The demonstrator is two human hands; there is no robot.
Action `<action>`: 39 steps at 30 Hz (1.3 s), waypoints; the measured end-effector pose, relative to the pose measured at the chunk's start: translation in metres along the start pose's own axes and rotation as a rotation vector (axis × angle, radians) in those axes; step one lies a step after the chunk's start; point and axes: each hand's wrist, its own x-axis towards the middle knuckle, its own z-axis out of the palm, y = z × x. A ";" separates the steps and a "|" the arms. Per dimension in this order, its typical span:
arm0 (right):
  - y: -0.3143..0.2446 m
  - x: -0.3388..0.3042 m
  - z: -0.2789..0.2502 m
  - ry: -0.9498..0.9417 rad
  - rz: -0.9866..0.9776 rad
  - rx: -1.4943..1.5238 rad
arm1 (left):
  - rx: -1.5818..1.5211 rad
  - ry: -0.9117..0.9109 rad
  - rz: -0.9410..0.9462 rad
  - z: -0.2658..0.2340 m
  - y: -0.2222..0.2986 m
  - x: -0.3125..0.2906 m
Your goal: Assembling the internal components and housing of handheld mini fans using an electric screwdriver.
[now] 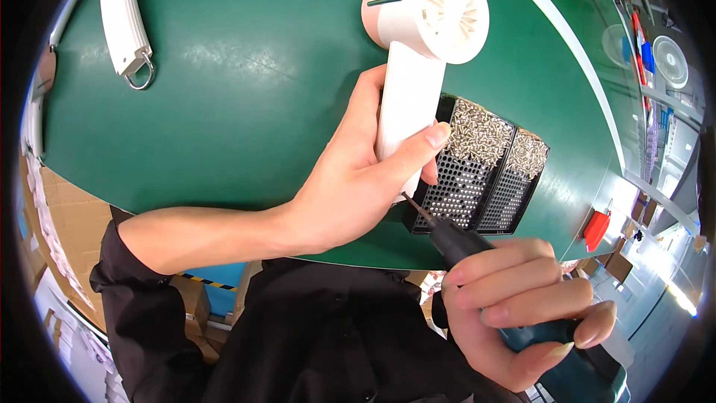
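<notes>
A white and pink handheld fan (425,26) lies in my left hand (347,172), whose fingers wrap round its handle with the thumb across the front. The fan's round grille faces up and to the right. My right hand (514,298) is closed round a dark electric screwdriver (455,242). Its thin bit meets the lower end of the fan's handle; whether a screw sits at the tip is too small to tell. Just beyond the bit, partly behind my left thumb, stands a black screw tray (485,168) with two sections, heaped with small silver screws at the far side.
Another white fan (123,22) with a metal ring lies on the green table (239,104) at the far left. More fan parts (37,104) run along the left edge. A red object (596,230) hangs near the right edge. A white strip (559,22) curves along the far right.
</notes>
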 end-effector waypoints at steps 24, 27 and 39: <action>-0.036 0.017 -0.055 -0.018 -0.126 -0.142 | 0.340 0.001 0.059 -0.002 0.020 -0.008; -0.017 0.017 -0.058 0.086 0.096 -0.130 | 0.718 -0.016 0.264 -0.019 0.026 -0.025; -0.001 0.013 -0.071 -0.083 0.257 -0.151 | 1.614 0.067 0.397 -0.038 0.027 -0.087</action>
